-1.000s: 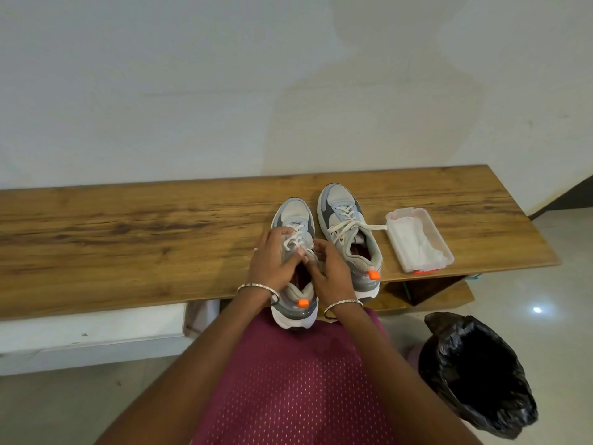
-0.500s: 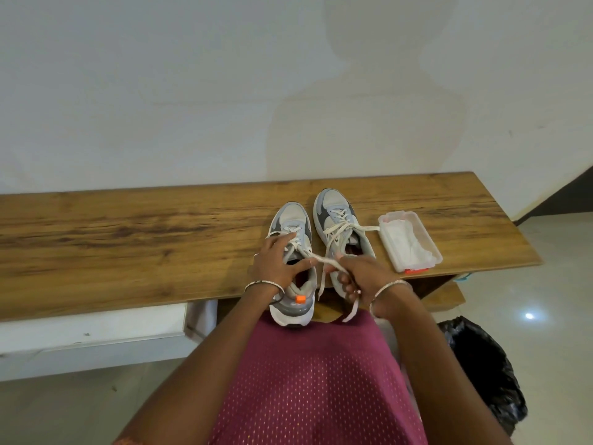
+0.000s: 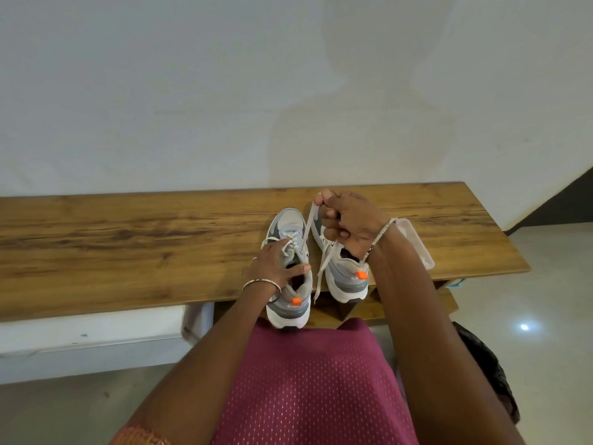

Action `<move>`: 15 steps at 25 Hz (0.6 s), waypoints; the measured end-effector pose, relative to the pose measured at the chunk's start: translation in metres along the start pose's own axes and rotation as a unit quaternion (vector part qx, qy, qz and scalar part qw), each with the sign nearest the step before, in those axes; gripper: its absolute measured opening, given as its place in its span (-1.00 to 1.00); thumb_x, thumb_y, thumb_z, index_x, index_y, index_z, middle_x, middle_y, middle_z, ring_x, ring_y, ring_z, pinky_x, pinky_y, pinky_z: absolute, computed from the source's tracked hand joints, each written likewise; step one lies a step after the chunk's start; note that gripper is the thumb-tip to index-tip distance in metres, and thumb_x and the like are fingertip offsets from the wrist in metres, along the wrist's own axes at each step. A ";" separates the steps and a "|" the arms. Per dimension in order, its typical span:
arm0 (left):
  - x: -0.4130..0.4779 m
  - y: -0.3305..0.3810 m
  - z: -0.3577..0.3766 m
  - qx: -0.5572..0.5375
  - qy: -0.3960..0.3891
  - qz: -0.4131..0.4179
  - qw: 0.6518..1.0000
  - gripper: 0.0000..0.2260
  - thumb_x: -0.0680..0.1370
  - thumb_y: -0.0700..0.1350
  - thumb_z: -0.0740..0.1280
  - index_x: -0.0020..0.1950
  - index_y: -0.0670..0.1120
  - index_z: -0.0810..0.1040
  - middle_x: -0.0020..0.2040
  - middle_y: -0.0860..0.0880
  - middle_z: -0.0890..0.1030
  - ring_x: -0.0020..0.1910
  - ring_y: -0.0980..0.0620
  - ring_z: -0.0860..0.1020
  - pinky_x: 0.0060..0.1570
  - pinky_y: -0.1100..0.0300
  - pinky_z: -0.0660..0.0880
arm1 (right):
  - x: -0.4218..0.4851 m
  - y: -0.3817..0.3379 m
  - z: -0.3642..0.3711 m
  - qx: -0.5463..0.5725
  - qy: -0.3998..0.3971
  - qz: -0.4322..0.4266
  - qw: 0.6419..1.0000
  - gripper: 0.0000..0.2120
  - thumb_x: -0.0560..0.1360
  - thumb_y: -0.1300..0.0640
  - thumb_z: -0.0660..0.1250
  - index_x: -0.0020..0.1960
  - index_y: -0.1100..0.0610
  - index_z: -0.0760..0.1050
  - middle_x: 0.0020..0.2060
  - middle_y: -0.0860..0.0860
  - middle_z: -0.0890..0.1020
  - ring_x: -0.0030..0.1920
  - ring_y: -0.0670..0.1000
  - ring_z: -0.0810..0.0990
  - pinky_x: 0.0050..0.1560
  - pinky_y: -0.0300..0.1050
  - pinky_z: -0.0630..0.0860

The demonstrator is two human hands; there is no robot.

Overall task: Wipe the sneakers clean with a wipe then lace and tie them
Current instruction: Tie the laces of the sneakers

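plastic tray beside grey sneakers

Soft even light, floor glare, wide-angle warp

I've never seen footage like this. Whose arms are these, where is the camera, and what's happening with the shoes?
No machine here: a person works with bare hands, and one wide-angle camera on their head looks forward and down at them. Two grey sneakers stand on the wooden bench, heels toward the person. The left hand rests on the left sneaker. The right hand pinches that sneaker's white lace, drawn up taut, above the right sneaker, whose lace hangs loose. A clear plastic tub lies partly hidden behind the right wrist, and a black bin bag sits on the floor to the right.
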State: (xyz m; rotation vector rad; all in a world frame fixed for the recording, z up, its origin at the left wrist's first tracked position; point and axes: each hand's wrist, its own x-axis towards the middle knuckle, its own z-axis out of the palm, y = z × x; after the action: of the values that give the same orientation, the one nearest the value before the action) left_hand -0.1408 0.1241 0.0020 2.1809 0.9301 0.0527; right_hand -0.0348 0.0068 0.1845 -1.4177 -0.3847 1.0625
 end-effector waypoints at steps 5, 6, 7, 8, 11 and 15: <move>-0.004 0.000 0.000 0.010 0.010 -0.004 1.000 -0.11 0.24 0.51 0.34 0.47 0.13 0.32 0.41 -0.03 0.44 0.31 -0.13 0.48 0.21 -0.16 0.48 | 0.002 0.005 -0.001 0.009 -0.003 -0.047 0.999 -0.67 0.71 0.20 0.05 -0.18 0.14 0.45 -0.50 -0.07 0.32 -0.56 -0.16 0.15 -0.62 -0.34 0.14; -0.003 -0.001 0.001 0.014 0.014 -0.005 1.000 -0.14 0.26 0.49 0.36 0.47 0.13 0.33 0.40 -0.02 0.44 0.30 -0.12 0.49 0.20 -0.16 0.48 | 0.002 0.007 0.000 0.012 -0.005 -0.056 0.998 -0.67 0.71 0.19 0.05 -0.17 0.14 0.46 -0.49 -0.06 0.32 -0.55 -0.16 0.15 -0.62 -0.34 0.14; -0.005 0.001 0.000 0.017 0.019 -0.004 1.000 -0.16 0.27 0.48 0.37 0.45 0.13 0.34 0.39 -0.01 0.46 0.27 -0.12 0.51 0.18 -0.16 0.49 | 0.003 0.011 0.000 0.017 -0.005 -0.060 0.998 -0.67 0.71 0.17 0.06 -0.16 0.14 0.46 -0.49 -0.06 0.32 -0.55 -0.16 0.15 -0.61 -0.33 0.14; -0.005 0.001 0.000 0.016 0.025 -0.003 1.000 -0.18 0.27 0.49 0.37 0.42 0.13 0.37 0.36 0.01 0.48 0.24 -0.10 0.52 0.16 -0.15 0.51 | 0.004 0.014 0.002 0.023 -0.005 -0.061 0.998 -0.68 0.71 0.15 0.07 -0.14 0.14 0.48 -0.48 -0.06 0.32 -0.55 -0.15 0.14 -0.61 -0.32 0.13; -0.007 -0.001 -0.004 -0.016 0.050 0.002 0.999 -0.22 0.25 0.52 0.32 0.30 0.05 0.46 0.20 0.02 0.57 0.11 -0.05 0.57 0.07 -0.10 0.54 | 0.008 0.032 0.002 0.016 0.023 -0.062 0.998 -0.70 0.71 0.11 0.08 -0.04 0.17 0.52 -0.47 -0.04 0.34 -0.52 -0.12 0.14 -0.59 -0.29 0.11; -0.011 -0.004 -0.022 -0.051 0.129 0.081 0.987 -0.70 0.54 0.11 0.38 0.12 -0.07 0.56 0.10 -0.02 0.54 0.03 0.04 0.51 0.05 0.03 0.48 | 0.013 0.084 -0.006 -0.062 0.121 -0.046 0.990 -0.76 0.67 0.06 0.19 0.02 0.17 0.56 -0.46 -0.04 0.39 -0.53 -0.15 0.28 -0.52 -0.28 0.27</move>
State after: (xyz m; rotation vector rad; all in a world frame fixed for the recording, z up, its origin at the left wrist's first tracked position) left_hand -0.1577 0.1329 0.0179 2.1826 0.8668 0.4610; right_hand -0.0539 -0.0018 0.1019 -1.6032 -0.3407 0.7919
